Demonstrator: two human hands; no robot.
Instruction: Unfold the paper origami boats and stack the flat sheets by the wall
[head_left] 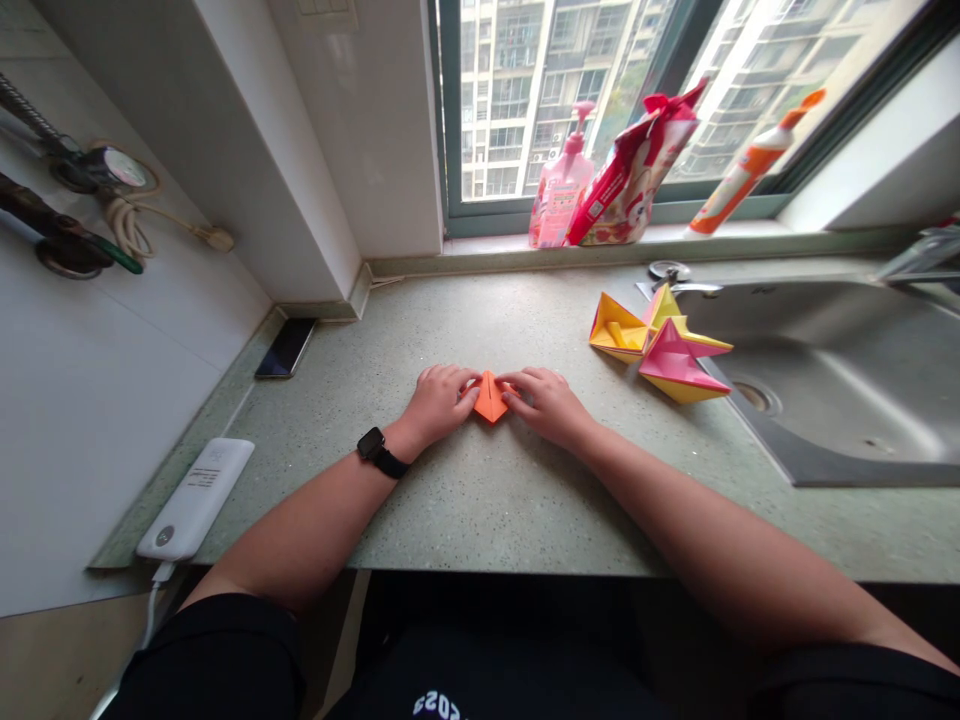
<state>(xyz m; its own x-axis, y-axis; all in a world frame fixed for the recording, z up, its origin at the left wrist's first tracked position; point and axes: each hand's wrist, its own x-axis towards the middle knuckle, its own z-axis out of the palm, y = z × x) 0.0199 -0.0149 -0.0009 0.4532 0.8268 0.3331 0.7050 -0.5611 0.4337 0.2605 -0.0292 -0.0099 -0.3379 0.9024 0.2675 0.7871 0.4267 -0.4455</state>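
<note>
A small folded orange paper [491,399] lies on the speckled green countertop [480,500], pointed end toward me. My left hand [437,401] presses on its left edge with curled fingers; a black watch is on that wrist. My right hand [544,403] presses its right edge the same way. Both hands touch the paper from either side and hold it flat against the counter.
Several folded yellow and pink paper shapes [660,345] sit right of the hands, beside a steel sink [840,370]. A dark phone [285,348] and a white power bank [196,497] lie at left. Bottles and a red pouch [630,170] stand on the windowsill.
</note>
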